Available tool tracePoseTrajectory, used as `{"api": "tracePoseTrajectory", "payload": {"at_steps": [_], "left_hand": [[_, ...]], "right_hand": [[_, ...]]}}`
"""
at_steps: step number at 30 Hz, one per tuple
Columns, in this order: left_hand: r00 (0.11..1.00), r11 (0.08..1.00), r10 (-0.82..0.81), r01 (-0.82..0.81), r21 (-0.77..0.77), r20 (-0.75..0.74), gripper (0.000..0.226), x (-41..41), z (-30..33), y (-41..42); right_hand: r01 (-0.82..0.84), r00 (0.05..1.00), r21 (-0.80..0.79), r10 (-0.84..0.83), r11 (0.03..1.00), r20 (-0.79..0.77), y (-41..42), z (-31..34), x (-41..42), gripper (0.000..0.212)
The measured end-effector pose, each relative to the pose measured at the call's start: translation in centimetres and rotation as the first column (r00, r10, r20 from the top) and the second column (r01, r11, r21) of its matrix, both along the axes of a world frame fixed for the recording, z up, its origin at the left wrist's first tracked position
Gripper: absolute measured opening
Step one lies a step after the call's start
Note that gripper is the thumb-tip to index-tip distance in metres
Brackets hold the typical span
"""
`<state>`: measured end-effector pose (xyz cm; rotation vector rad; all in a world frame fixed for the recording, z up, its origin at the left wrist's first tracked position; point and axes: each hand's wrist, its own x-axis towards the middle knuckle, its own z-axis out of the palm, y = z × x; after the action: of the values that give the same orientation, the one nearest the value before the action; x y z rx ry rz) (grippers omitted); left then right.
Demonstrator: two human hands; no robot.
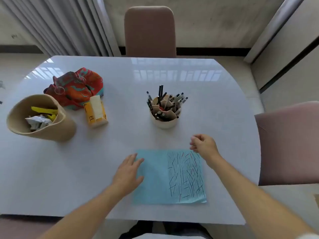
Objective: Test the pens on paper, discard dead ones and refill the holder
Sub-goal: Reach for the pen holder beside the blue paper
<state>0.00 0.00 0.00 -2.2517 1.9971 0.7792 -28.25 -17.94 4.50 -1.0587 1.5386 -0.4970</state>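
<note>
Nearest the person, a light blue sheet of paper [155, 178] lies flat on the pale counter [120, 94], its right half covered in dark pen strokes. The left hand [128, 173] rests on the sheet's left edge with fingers straight and spread, its grip released, pressing the paper down. The right hand [203, 145] hovers just past the sheet's far right corner, fingers loosely curled and holding nothing, so its grip is released too.

Beyond the paper, near the middle of the counter, stands a cream pen holder [164, 121] crowded with pens [174, 102], most of them dark, leaning out in all directions. Off to the left, a tan bin [57, 128] holds crumpled paper and yellow scraps. Just right of it lies a yellow and white box [95, 112], and behind that a red and teal patterned pouch [76, 87]. A brown chair [150, 31] stands at the far side, and a pink chair [290, 144] on the right.
</note>
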Motion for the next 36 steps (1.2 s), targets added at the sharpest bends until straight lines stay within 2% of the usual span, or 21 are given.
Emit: {"api": "tracePoseTrajectory", "payload": {"at_steps": [7,12,16,21,25,30,34,36], "left_hand": [[0.992,0.993,0.107,-0.110,0.047,0.071,0.075,-1.1,-1.1,-0.5],[0.990,0.992,0.120,-0.122,0.026,0.075,0.073,-0.8,-1.0,-0.5],[0.986,0.989,0.145,-0.146,0.016,0.077,0.072,-0.1,-1.1,0.3],[0.991,0.993,0.110,-0.113,0.038,0.076,0.071,1.5,-1.3,1.2],[0.996,0.995,0.087,-0.088,0.037,0.030,0.071,3.0,-1.4,1.6],[0.999,0.999,0.030,-0.031,0.037,0.031,0.072,4.5,-1.9,1.9],[1.000,1.000,0.004,-0.005,0.021,0.012,0.072,5.0,-2.2,1.9],[1.000,1.000,-0.001,0.001,0.017,0.004,0.072,5.2,-2.2,1.8]], "right_hand": [[-0.069,0.998,0.033,0.068,0.997,0.008,-9.9,-0.6,5.1,0.038],[-0.128,0.989,0.127,0.136,0.984,-0.059,-12.6,-1.6,7.4,0.035],[-0.081,0.994,0.209,0.094,0.975,-0.056,-12.7,-1.6,8.9,0.016],[0.003,0.997,0.231,0.015,0.973,-0.077,-11.7,-1.3,10.5,0.029],[0.089,0.995,0.276,-0.098,0.957,0.018,-10.2,-1.4,11.0,0.030],[0.158,0.981,0.353,-0.189,0.922,0.054,-8.5,-0.8,11.5,0.017],[0.126,0.981,0.365,-0.171,0.922,0.092,-7.4,-1.3,11.6,0.013],[0.092,0.984,0.342,-0.139,0.935,0.114,-7.2,-1.3,12.0,0.018]]}}
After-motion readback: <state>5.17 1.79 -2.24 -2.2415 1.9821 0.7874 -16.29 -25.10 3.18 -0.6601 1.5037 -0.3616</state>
